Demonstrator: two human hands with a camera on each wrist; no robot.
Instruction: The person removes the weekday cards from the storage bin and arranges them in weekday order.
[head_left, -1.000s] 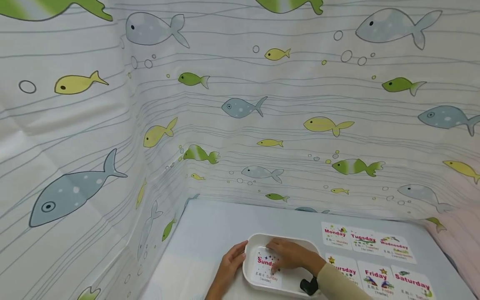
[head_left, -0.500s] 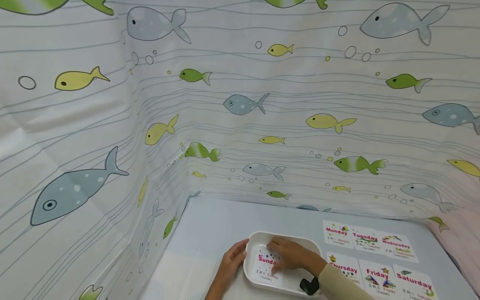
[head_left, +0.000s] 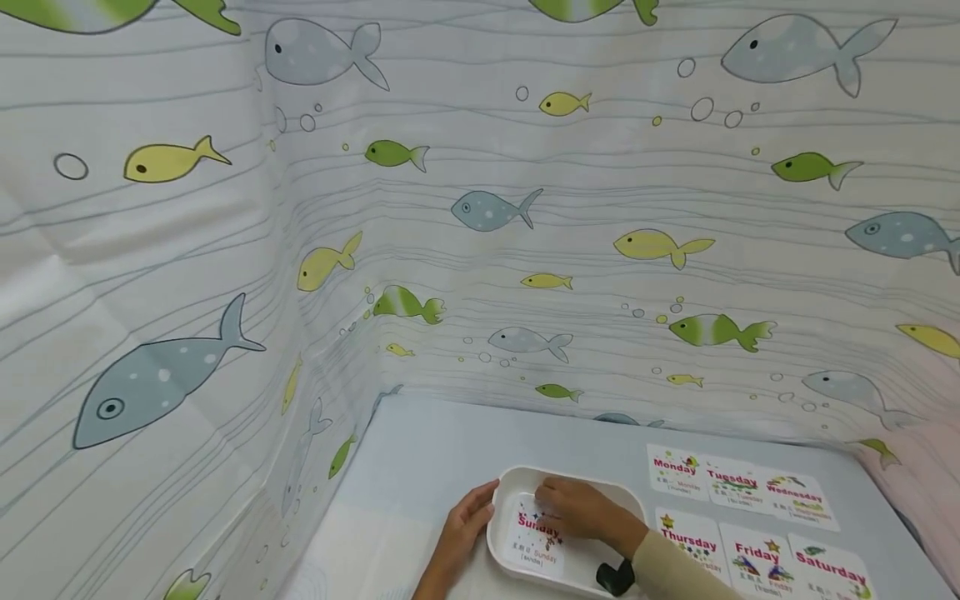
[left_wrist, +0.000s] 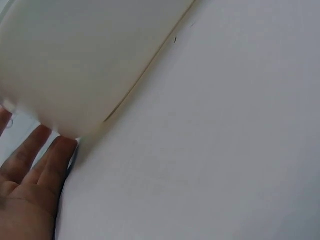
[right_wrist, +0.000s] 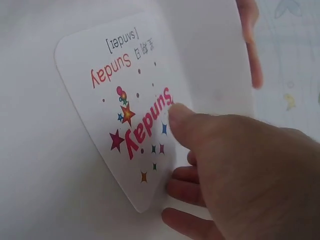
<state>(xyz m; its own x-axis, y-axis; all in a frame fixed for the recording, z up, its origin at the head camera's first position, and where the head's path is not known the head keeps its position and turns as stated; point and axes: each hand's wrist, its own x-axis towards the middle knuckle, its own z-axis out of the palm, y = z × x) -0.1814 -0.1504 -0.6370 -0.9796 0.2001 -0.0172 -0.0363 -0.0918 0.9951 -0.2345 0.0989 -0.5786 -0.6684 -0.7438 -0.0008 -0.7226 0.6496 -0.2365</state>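
A white Sunday card point(head_left: 534, 542) lies inside a shallow white tray point(head_left: 517, 575), towards its left end. My right hand point(head_left: 581, 510) reaches into the tray and pinches the card near its upper right part. In the right wrist view the thumb point(right_wrist: 182, 120) is on the printed face, while the other fingers point(right_wrist: 187, 192) curl at the card's edge and partly hide it. At the tray's left end, my left hand point(head_left: 467, 529) rests against the outer wall. Its fingers point(left_wrist: 57, 162) are fairly straight along the tray wall in the left wrist view.
Right of the tray, weekday cards lie in two rows: Monday point(head_left: 675, 471), Tuesday point(head_left: 735, 482) and Wednesday point(head_left: 798, 498) behind, Thursday point(head_left: 690, 542), Friday point(head_left: 756, 558) and Saturday point(head_left: 831, 571) in front. A fish-patterned sheet point(head_left: 480, 267) hangs behind and left of the table point(head_left: 420, 450).
My right thumb has drawn in from across the card's face towards the fingers, so more of the word Sunday shows. The left hand and the tray have stayed put.
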